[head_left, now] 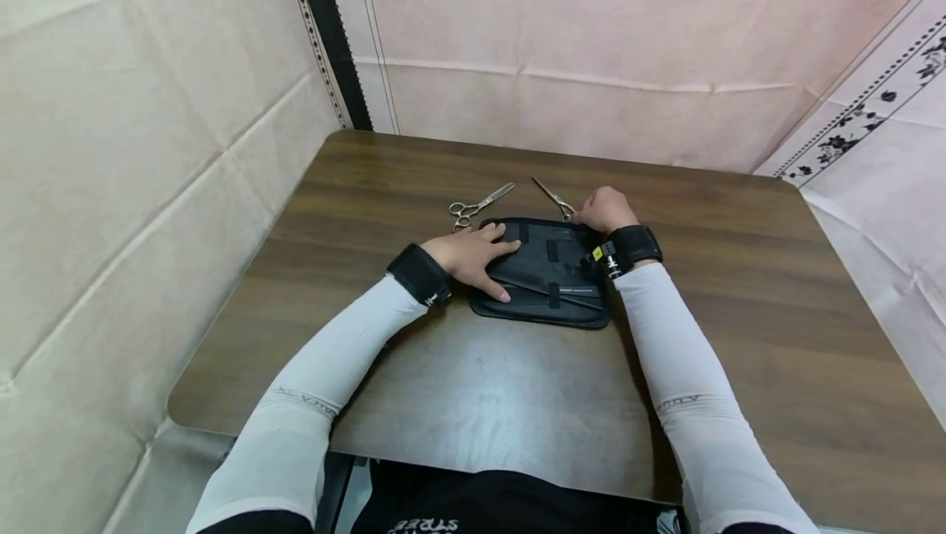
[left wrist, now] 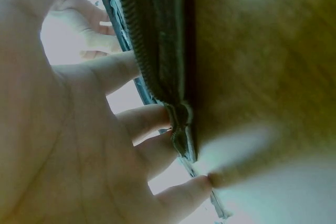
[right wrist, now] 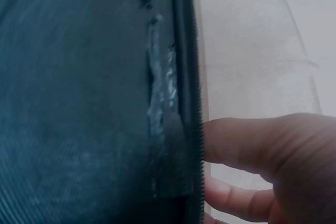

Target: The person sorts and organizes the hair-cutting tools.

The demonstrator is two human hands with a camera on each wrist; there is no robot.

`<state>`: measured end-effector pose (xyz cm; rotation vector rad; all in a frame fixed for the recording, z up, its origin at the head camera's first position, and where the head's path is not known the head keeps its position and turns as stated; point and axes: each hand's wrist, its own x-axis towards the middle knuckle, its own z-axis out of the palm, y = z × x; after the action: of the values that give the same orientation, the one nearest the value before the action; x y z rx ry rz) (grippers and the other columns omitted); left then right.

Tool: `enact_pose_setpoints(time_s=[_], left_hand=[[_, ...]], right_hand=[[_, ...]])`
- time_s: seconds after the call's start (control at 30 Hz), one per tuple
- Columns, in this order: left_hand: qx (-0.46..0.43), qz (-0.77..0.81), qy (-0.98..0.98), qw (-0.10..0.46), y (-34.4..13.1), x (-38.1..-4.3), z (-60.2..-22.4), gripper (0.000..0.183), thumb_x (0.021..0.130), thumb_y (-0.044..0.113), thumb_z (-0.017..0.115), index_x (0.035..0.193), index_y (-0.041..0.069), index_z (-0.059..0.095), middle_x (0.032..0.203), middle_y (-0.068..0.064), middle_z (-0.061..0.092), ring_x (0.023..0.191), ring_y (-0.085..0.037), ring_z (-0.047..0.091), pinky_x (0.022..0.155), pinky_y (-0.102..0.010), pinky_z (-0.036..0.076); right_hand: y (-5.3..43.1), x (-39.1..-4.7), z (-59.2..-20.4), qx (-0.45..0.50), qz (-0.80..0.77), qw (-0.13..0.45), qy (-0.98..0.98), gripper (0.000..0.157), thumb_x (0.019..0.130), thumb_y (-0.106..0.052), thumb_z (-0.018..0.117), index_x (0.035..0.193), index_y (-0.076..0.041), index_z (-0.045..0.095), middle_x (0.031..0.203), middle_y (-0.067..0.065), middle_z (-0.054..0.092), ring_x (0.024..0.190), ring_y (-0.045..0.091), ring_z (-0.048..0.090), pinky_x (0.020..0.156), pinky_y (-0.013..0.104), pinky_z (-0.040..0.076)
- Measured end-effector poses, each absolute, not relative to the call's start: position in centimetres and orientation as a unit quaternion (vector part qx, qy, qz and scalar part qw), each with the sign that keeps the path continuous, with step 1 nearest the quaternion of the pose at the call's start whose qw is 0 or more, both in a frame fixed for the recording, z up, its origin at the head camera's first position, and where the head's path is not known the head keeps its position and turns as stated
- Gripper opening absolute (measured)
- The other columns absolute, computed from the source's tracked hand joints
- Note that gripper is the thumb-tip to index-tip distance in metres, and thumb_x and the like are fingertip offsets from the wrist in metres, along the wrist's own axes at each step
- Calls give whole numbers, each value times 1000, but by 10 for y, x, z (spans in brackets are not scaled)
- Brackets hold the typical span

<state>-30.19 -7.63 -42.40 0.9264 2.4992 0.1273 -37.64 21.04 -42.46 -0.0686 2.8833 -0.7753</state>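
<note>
A black zip case (head_left: 547, 255) lies flat and unfolded on the table, its inner side up. My left hand (head_left: 473, 257) rests across its left part, fingers spread; in the left wrist view the fingers reach over the zip edge (left wrist: 136, 30). At the case's far right corner my right hand (head_left: 608, 209) has its fingers curled at the finger rings of a pair of scissors (head_left: 553, 195), its blades pointing away to the left. In the right wrist view the case edge (right wrist: 191, 77) hides the fingertips. Thinning scissors (head_left: 484, 201) lie just beyond the left hand.
Long slim dark and grey tools (head_left: 580, 292) lie in the near half of the case, under an elastic loop. The case sits on a brown wooden table (head_left: 739, 312) with rounded corners. Pale cloth (head_left: 606, 41) hangs behind and at both sides.
</note>
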Motion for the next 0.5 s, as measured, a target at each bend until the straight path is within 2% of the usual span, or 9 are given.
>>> enact_pose_setpoints(time_s=[0.17, 0.5], left_hand=[[337, 47, 910, 237, -76, -301, -424, 102, 90, 72, 64, 168, 29, 14, 176, -13, -1, 164, -32, -3, 130, -58, 11], [335, 54, 911, 235, -75, -302, -424, 102, 90, 71, 65, 168, 29, 16, 176, -13, 0, 164, -32, -3, 129, -59, 12]], right_hand=[[213, -377, -427, -6, -260, 72, 963, 37, 91, -29, 78, 62, -8, 68, 56, -5, 50, 65, 20, 50, 58, 31, 40], [227, -380, -430, -10, -270, 63, 961, 38, 90, -26, 76, 58, -8, 67, 52, -6, 47, 61, 20, 48, 56, 31, 37]])
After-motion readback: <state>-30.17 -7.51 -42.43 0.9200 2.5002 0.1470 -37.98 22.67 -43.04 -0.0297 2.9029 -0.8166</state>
